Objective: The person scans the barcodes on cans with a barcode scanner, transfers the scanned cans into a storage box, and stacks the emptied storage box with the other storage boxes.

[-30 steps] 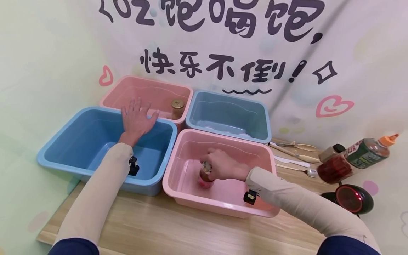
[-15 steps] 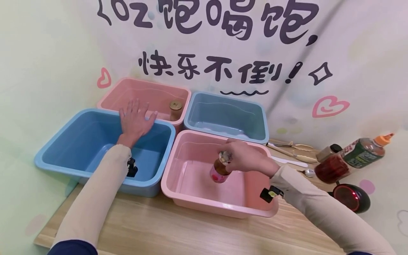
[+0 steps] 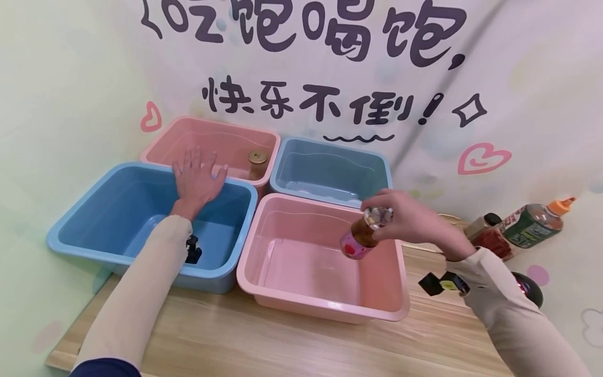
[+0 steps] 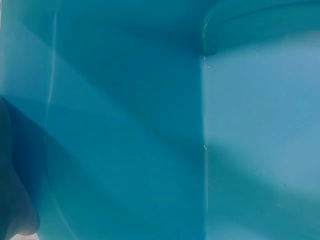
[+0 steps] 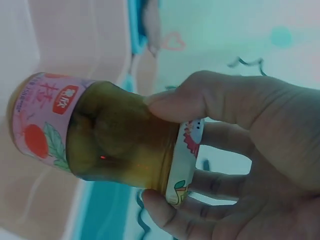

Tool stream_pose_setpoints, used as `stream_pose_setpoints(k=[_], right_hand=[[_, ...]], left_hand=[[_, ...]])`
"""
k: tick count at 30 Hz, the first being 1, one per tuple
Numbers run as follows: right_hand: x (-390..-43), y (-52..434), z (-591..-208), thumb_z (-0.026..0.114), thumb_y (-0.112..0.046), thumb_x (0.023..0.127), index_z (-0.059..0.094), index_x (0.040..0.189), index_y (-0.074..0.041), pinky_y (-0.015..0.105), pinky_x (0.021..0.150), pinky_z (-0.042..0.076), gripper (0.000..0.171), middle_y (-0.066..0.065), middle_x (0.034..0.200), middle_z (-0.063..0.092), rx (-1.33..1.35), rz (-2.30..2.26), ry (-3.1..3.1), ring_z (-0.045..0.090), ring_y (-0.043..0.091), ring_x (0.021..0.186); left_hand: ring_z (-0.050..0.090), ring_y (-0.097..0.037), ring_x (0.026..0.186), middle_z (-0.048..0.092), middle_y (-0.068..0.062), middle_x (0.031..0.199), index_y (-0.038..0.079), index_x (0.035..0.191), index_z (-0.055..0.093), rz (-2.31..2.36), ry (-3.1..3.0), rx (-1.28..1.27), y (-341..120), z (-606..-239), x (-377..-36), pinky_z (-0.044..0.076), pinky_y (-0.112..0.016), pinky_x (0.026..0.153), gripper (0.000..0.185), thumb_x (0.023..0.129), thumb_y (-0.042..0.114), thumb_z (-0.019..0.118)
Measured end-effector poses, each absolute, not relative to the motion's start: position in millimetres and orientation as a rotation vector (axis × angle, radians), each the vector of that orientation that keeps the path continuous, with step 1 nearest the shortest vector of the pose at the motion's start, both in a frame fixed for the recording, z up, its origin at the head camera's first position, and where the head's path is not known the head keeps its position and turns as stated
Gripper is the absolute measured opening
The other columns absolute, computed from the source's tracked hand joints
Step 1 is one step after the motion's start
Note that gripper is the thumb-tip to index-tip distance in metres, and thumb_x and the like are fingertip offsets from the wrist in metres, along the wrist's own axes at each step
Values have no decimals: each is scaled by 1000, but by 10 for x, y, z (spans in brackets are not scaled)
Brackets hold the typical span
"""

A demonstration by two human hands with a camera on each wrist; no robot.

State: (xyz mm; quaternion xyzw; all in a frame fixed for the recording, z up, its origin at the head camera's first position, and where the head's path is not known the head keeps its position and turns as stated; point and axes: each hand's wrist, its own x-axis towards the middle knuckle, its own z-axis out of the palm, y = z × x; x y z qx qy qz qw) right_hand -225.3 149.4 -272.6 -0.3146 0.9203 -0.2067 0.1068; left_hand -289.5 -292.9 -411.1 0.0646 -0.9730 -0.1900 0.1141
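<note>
My right hand (image 3: 405,217) grips a small glass jar (image 3: 360,238) by its lid, tilted in the air over the right rim of the near pink tub (image 3: 292,301). The jar (image 5: 95,132) holds brown contents and has a pink label; my fingers (image 5: 200,102) curl round the lid in the right wrist view. My left hand (image 3: 195,178) lies flat with fingers spread on the far rim of the near blue tub (image 3: 89,246). The left wrist view is filled by the blue tub's inner wall (image 4: 150,125).
A far pink tub (image 3: 188,136) holds a gold-lidded jar (image 3: 257,164). A far blue tub (image 3: 330,167) stands beside it. Sauce bottles (image 3: 532,225) and a black round device (image 3: 529,290) sit at the right on the wooden table (image 3: 282,340). A printed backdrop rises behind.
My right hand has lifted the jar from the floor of the near pink tub and carried it up and to the right, over the rim. The left hand has stayed put.
</note>
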Motion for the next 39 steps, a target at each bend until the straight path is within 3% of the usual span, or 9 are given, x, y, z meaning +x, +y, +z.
stream_pose_setpoints(k=[14,22,34,39], right_hand=[[-2136,2263,-2429,85,-3,73,70,116,-7,22,60,52,46,13,108,65,-923,-570,2949,57,20,84],[-2124,2676,-2380,88,-10,71,69,120,-6,23,56,48,53,19,108,69,-681,-438,3045,58,17,84],[-2050,3279,-2678,85,-6,73,61,125,3,23,57,48,58,32,110,61,-445,-436,2980,59,33,86],[-1999,3498,-2849,84,-3,69,63,124,3,22,57,44,58,27,107,63,-438,-408,3008,54,13,78]], left_hand=[[-5,-44,155,0,-20,168,14,159,25,-567,-2818,239,-2946,-4129,-2912,-6,-73,117,74,100,58,31],[-8,-44,155,-5,-19,168,16,161,17,-579,-2846,237,-2964,-4118,-2898,-9,-72,116,71,102,56,20],[-9,-43,155,-5,-20,168,15,160,17,-602,-2858,240,-2950,-4108,-2881,-11,-71,116,70,102,54,21],[-11,-43,155,-3,-21,168,14,160,21,-621,-2846,237,-2953,-4101,-2891,-10,-72,116,70,102,54,22]])
